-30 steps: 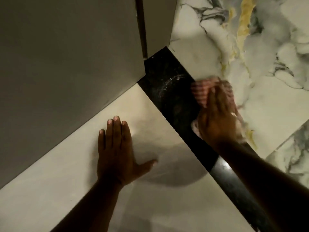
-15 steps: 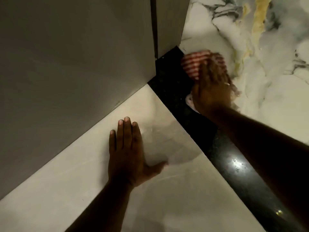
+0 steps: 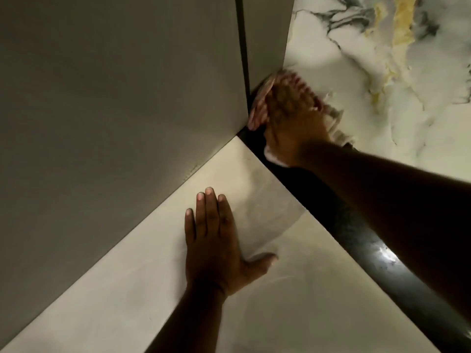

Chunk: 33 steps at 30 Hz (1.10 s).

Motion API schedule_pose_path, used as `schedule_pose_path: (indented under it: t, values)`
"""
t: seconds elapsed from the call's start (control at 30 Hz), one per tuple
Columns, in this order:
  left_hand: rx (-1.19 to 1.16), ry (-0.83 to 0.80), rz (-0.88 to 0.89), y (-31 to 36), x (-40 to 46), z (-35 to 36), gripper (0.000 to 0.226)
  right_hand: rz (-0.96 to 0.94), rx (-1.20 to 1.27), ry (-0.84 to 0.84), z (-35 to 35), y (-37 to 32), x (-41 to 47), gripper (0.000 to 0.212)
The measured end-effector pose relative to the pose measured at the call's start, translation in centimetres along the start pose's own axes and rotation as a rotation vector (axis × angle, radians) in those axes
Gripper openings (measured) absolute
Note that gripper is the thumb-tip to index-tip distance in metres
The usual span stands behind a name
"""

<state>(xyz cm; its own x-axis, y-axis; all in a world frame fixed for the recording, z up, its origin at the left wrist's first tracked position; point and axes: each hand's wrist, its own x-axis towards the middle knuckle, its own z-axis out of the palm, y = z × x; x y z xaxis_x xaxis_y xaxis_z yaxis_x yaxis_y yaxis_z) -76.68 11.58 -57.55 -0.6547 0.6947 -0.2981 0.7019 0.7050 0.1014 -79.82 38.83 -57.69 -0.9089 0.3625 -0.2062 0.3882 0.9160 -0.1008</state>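
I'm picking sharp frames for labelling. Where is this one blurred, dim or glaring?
Head view: the right hand and the striped cloth under it are motion-blurred, while the left hand, flat on the pale tile, is sharp. Head view: lighting is dim, the right forearm almost black, and a bright glare spot sits on the dark glossy strip.

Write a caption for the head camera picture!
Right hand presses a striped cloth on the black strip by the grey panel; left hand rests flat on the pale tile.

A cream floor tile (image 3: 293, 314) lies under the left hand's fingers (image 3: 210, 212). Grey panels (image 3: 114, 98) rise just beyond them. A glossy black threshold strip (image 3: 362, 242) runs rightward, with gold-veined white marble (image 3: 356, 59) past it, dimly lit.
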Motion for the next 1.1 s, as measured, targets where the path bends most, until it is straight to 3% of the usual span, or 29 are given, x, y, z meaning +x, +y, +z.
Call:
schedule_pose_path:
  t: [0.13, 0.2, 0.3, 0.43, 0.5, 0.6, 0.67, 0.8, 0.97, 1.03, 1.1]
  values:
    - [0.024, -0.002, 0.019, -0.2, 0.0, 0.1, 0.137, 0.465, 0.244, 0.043, -0.4, -2.1, 2.9, 0.095]
    - [0.028, 0.012, 0.026, 0.0, 0.1, 0.3, 0.136, 0.409, 0.222, 0.046, 0.1, -3.6, 1.7, 0.091]
    - [0.007, 0.049, 0.033, 0.0, 0.1, 0.3, 0.134, 0.097, 0.155, 0.018, 0.8, -5.4, -2.8, 0.072]
    - [0.005, 0.033, 0.026, 0.0, -0.1, -0.2, 0.136, -0.235, 0.1, -0.065, 1.1, 0.2, -7.9, 0.073]
    - [0.007, -0.003, 0.008, 0.0, 0.0, -0.3, 0.139, -0.16, 0.1, 0.027, 1.1, 3.2, -7.1, 0.071]
    - [0.017, -0.028, 0.002, 0.1, -0.1, -0.2, 0.141, 0.279, 0.183, 0.09, 0.7, 2.6, -3.4, 0.077]
    - [0.024, -0.011, 0.003, 0.1, 0.0, 0.0, 0.14, 0.435, 0.214, 0.094, 0.8, -0.7, -0.9, 0.08]
    - [0.045, 0.053, 0.032, 0.2, -0.1, 0.4, 0.138, 0.228, 0.236, 0.082, 2.1, -6.6, -4.6, 0.074]
    - [0.05, 0.064, 0.018, 0.1, -0.1, 0.6, 0.139, -0.07, 0.17, 0.068, 2.1, 0.3, -15.0, 0.068]
    - [0.057, 0.038, -0.003, -0.1, -0.1, 0.4, 0.141, 0.029, 0.138, 0.079, 1.8, 2.8, -14.0, 0.07]
    - [0.07, 0.027, -0.006, -0.1, 0.0, 0.4, 0.142, 0.256, 0.17, 0.129, 1.8, 2.0, -10.5, 0.073]
